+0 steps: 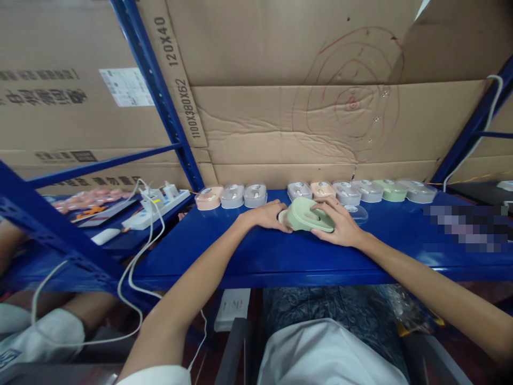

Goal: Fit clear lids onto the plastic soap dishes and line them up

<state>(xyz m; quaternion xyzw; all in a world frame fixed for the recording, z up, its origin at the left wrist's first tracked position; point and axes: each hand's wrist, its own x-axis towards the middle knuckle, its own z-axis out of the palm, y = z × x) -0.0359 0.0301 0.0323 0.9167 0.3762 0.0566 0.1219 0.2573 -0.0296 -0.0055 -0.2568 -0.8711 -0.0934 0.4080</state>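
Both hands are on a light green, rounded plastic item [303, 214] held tilted just above the blue shelf [256, 256]. My left hand [269, 215] closes around its paler left end. My right hand [340, 222] grips its right side, thumb and fingers spread around the edge, with an opening showing near the fingers. The exact kind of item is unclear. Beside my right hand lies a clear plastic lid [358, 214] with a round label. Behind the hands stands a row of small lidded plastic boxes, including a peach box [209, 198], a grey box [255, 196] and a green box [390, 190].
A cardboard sheet [256, 123] with red circles backs the shelf. Blue uprights [160, 101] frame it. White cables [132, 272] hang at the left near a power strip [156, 211]. Another person's arm and legs [48, 326] show at far left.
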